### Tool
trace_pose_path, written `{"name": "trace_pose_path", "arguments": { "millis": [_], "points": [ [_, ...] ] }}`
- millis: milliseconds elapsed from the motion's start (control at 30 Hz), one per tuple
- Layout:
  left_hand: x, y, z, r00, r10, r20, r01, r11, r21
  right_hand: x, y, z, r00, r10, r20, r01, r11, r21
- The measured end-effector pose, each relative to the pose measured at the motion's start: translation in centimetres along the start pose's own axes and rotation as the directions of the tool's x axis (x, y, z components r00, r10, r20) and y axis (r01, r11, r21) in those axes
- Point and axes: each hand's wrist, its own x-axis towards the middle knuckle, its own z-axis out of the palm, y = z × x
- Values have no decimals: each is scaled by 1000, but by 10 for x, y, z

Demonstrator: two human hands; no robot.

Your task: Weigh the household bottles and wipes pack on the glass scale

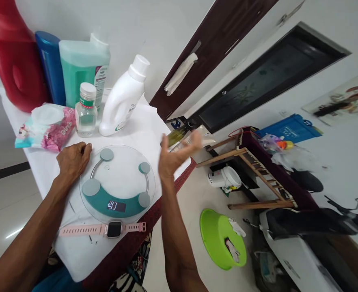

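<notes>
Fingers curl on my left hand and seem spread on my blurred right hand; nudging rightward could drop the glass scale.

Five standing bottles, one scale, one watch

The left hand is curled on the white cloth, just beside the scale. The right hand is raised, its fingers spread and blurred. Near the scale lies a watch; farther back there are wipes, a jar and a white bottle.
</notes>
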Motion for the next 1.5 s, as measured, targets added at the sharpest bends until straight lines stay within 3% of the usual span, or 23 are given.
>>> {"name": "trace_pose_path", "arguments": {
  "millis": [100,167,200,333,400,467,600,667,700,767,867,1000,1133,1267,1400,1500],
  "points": [
    [1,5,-2,999,-36,31,33,995,90,35,84,-32,952,186,-241,-243,942,-231],
    [1,9,-4,997,-65,45,58,987,153,55,125,-39,908,330,-258,-402,862,-309],
    [1,11,-4,996,-75,49,66,982,175,62,141,-38,904,380,-197,-425,849,-314],
    [-1,15,-5,995,-83,49,72,977,203,74,173,-12,848,529,17,-528,848,-56],
    [0,14,-4,996,-82,39,72,977,199,72,178,0,809,585,48,-587,808,50],
    [1,12,0,997,-80,22,74,977,198,67,178,5,799,597,64,-601,795,83],
    [4,5,7,998,-63,-3,62,980,190,51,165,-7,804,595,-3,-585,792,174],
    [4,4,9,999,-52,0,51,983,178,42,148,-21,810,583,-57,-556,796,240],
    [3,3,9,999,-47,2,46,984,174,37,136,-29,835,547,-61,-511,811,285],
    [3,3,11,999,-37,-5,37,984,171,26,108,-44,894,448,3,-412,820,397],
    [3,0,12,999,-22,-37,27,986,163,8,56,-56,909,381,168,-412,770,486],
    [4,-3,14,999,-8,-48,15,988,154,-22,-6,-47,837,335,433,-520,734,437],
    [4,-4,13,999,-1,-54,8,991,134,-47,-42,-32,736,291,612,-579,739,344],
    [3,-5,14,998,-2,-59,8,994,112,-58,-52,-29,721,285,632,-575,754,316],
    [3,-5,14,999,-16,-36,20,994,105,-61,-40,-38,686,214,695,-585,731,352],
    [3,-5,13,999,-15,-37,18,994,106,-60,-11,-49,761,198,618,-544,714,440]
  ]
}}
